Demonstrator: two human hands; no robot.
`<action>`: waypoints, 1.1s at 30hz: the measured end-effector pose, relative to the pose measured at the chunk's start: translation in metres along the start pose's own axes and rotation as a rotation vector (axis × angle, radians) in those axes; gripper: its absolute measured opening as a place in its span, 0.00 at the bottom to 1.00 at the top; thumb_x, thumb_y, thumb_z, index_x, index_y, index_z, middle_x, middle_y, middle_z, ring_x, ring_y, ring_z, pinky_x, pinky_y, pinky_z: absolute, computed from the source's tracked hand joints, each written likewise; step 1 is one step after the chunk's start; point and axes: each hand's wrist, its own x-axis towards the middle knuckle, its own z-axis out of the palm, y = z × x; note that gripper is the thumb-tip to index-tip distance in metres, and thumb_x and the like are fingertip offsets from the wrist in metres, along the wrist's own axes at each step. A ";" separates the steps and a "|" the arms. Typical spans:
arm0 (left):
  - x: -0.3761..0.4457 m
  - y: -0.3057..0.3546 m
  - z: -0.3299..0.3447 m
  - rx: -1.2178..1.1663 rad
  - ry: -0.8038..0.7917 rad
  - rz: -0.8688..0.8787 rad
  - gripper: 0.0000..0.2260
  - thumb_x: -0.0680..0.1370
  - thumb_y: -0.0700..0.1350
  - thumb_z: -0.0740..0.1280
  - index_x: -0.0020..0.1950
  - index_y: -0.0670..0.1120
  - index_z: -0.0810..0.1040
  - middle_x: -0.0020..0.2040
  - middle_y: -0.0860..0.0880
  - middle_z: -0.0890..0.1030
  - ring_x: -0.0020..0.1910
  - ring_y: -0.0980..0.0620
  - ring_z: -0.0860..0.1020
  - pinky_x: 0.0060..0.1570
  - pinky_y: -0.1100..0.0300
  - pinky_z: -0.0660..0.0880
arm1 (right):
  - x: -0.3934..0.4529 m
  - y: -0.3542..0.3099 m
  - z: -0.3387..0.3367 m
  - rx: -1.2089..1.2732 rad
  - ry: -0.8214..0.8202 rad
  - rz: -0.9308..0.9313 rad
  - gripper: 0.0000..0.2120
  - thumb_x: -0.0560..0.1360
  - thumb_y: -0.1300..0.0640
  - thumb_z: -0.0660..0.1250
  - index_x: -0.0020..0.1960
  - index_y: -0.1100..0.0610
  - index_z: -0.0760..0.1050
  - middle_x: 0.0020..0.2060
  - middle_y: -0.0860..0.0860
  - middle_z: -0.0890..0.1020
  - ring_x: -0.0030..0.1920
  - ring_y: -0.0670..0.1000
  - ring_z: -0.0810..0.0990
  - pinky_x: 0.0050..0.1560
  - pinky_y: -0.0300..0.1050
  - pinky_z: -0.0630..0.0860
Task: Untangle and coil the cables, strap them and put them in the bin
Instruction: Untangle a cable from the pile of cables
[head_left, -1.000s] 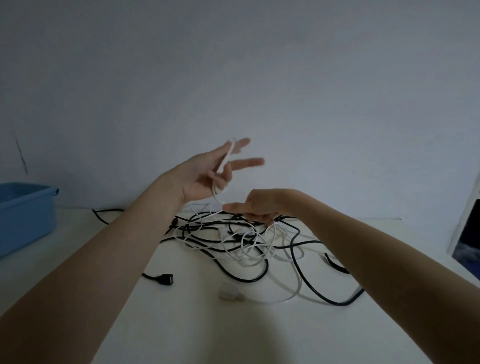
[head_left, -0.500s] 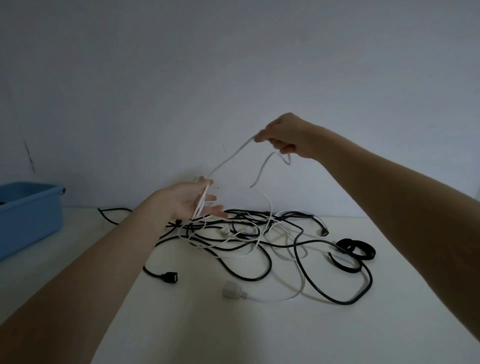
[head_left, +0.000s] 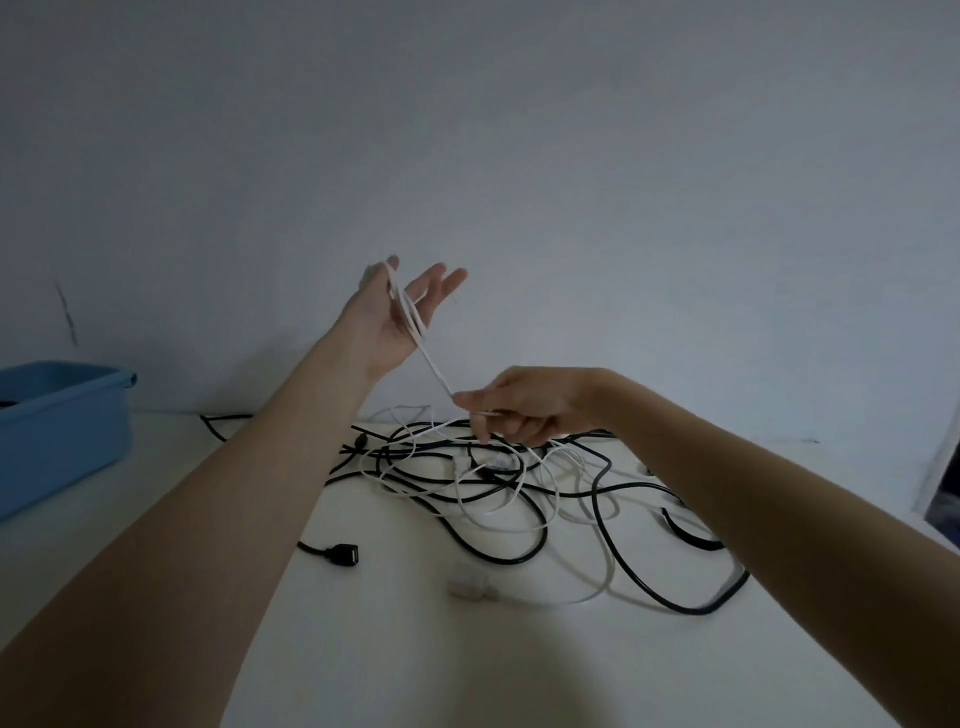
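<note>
My left hand (head_left: 397, 319) is raised above the table, palm turned towards me, fingers and thumb straight. Loops of the thin white cable (head_left: 434, 366) hang over its thumb and cross the palm. The cable runs taut down to my right hand (head_left: 522, 405), which pinches it just above the tangle. That tangle of black cables (head_left: 524, 556) and white cable lies on the white table (head_left: 395, 654). A black USB end (head_left: 344, 555) and a white plug (head_left: 467, 584) lie at its near side. The blue bin (head_left: 62, 415) stands at the far left.
A plain wall rises right behind the table. Black cable ends trail towards the bin at the back left and out to the right under my right forearm. A dark opening shows at the right edge of the view.
My right hand came down from high up to just above the tangle, still pinching the white cable. My left hand rose and turned, and the cable now loops over its thumb.
</note>
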 end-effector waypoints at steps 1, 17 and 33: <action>-0.003 0.000 0.003 0.024 -0.043 -0.050 0.19 0.83 0.51 0.52 0.74 0.51 0.62 0.62 0.35 0.75 0.34 0.39 0.83 0.27 0.61 0.79 | 0.000 0.002 0.002 -0.033 0.022 0.031 0.24 0.80 0.43 0.54 0.31 0.57 0.68 0.21 0.46 0.59 0.20 0.44 0.53 0.22 0.36 0.50; -0.044 -0.025 -0.028 1.002 -0.442 -0.801 0.17 0.80 0.58 0.49 0.66 0.62 0.67 0.68 0.51 0.73 0.42 0.44 0.84 0.50 0.66 0.71 | 0.001 -0.013 -0.040 -0.634 0.400 0.131 0.22 0.74 0.51 0.68 0.28 0.57 0.63 0.24 0.50 0.61 0.25 0.49 0.60 0.25 0.36 0.63; 0.012 -0.017 -0.052 0.350 0.305 -0.088 0.10 0.83 0.44 0.54 0.61 0.41 0.67 0.56 0.38 0.73 0.42 0.37 0.81 0.28 0.46 0.79 | -0.024 -0.044 -0.025 -0.048 0.170 -0.228 0.17 0.82 0.55 0.53 0.36 0.57 0.67 0.22 0.46 0.61 0.21 0.44 0.56 0.21 0.35 0.53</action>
